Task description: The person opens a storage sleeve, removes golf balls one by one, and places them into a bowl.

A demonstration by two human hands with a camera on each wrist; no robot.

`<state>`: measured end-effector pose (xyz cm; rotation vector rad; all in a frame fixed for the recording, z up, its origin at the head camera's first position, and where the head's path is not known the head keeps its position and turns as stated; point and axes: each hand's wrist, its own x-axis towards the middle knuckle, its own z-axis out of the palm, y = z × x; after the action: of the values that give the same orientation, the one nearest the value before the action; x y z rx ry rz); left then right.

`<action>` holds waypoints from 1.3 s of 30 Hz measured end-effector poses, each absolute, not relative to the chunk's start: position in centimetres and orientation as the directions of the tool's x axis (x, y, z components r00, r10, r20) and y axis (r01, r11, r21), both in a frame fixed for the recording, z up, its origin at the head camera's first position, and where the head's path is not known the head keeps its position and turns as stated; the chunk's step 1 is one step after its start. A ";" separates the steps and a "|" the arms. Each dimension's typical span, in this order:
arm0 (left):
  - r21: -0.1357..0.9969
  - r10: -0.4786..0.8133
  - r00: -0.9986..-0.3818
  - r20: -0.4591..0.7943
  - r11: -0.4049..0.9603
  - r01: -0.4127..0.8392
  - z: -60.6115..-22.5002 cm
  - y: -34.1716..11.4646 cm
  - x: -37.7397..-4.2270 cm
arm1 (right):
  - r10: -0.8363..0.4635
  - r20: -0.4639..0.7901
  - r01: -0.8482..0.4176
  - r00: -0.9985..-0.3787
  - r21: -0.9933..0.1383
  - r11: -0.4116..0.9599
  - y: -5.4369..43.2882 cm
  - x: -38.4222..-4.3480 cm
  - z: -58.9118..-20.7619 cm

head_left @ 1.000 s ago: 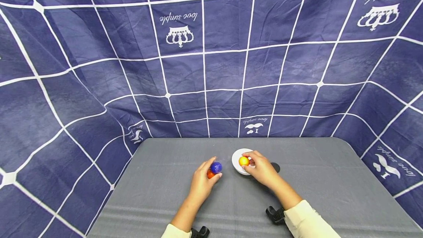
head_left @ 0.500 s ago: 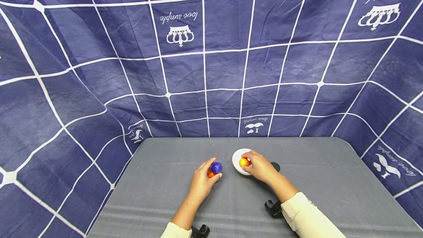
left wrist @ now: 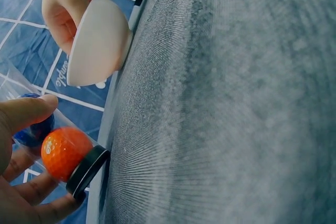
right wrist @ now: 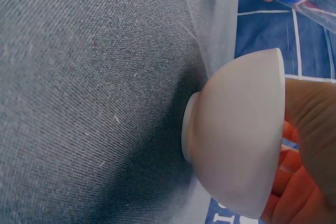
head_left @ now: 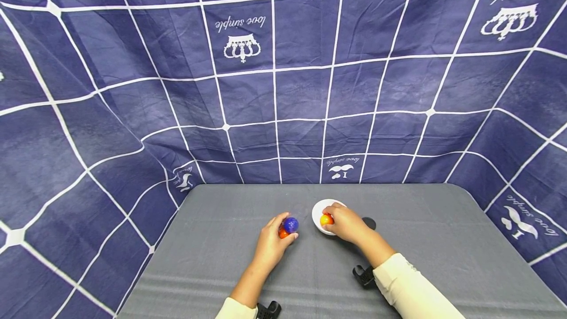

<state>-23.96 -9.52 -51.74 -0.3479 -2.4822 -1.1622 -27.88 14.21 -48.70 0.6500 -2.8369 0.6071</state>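
My left hand [head_left: 270, 240] grips a clear tube with a black base cap [left wrist: 88, 170], upright on the table. Inside it an orange golf ball [left wrist: 65, 153] lies at the bottom, and a blue golf ball [head_left: 290, 225] is stacked on top. To the right stands a white bowl [right wrist: 239, 129], on its foot. My right hand [head_left: 347, 223] reaches over the bowl's near right rim, thumb and fingers around a yellow-orange ball [head_left: 327, 219] within the bowl's outline. Both wrist views hide that ball behind the bowl wall.
A black round disc [head_left: 369, 223] lies on the grey table [head_left: 221, 260], just right of the bowl and partly behind the right wrist. Blue curtain [head_left: 301, 92] with white lines rises behind the table and at both sides. Black wrist mounts [head_left: 364, 276] hang under the forearms.
My right hand has shifted slightly left and sunk deeper into the bowl, with the yellow-orange ball lower in it. My left hand and the tube hold practically still.
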 end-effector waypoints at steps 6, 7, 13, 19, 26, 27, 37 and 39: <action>0.670 0.067 -0.895 0.441 0.639 0.378 -51.8 -9.5 -24.0 | -0.388 0.243 -0.452 -0.889 -0.328 0.830 14.3 -28.0 -48.8; 0.670 0.066 -0.895 0.441 0.639 0.377 -51.8 -9.5 -24.0 | -0.388 0.241 -0.451 -0.889 -0.329 0.830 14.3 -28.0 -48.8; 0.672 0.066 -0.894 0.443 0.635 0.381 -51.7 -9.4 -23.9 | -0.387 0.230 -0.446 -0.893 -0.331 0.832 14.4 -28.1 -48.8; 0.658 0.072 -0.901 0.428 0.659 0.364 -51.6 -9.3 -23.8 | -0.398 0.254 -0.469 -0.881 -0.371 0.802 14.4 -28.0 -48.5; 0.624 0.104 -0.900 0.423 0.687 0.372 -51.5 -9.4 -23.8 | -0.380 0.294 -0.475 -0.877 -0.413 0.777 14.8 -27.9 -48.3; 0.622 0.106 -0.899 0.425 0.688 0.375 -51.4 -9.4 -23.8 | -0.372 0.302 -0.473 -0.878 -0.420 0.774 14.9 -27.9 -48.3; 0.586 0.134 -0.880 0.456 0.698 0.411 -50.7 -9.6 -23.8 | -0.295 0.383 -0.470 -0.875 -0.529 0.707 15.5 -27.2 -47.8; 0.574 0.143 -0.873 0.467 0.702 0.422 -50.4 -9.7 -23.8 | -0.288 0.405 -0.483 -0.868 -0.548 0.683 15.6 -27.0 -47.7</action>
<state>-23.77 -9.66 -50.43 -0.4382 -2.5219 -0.9877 -27.00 15.56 -47.74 0.6130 -2.6104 0.9701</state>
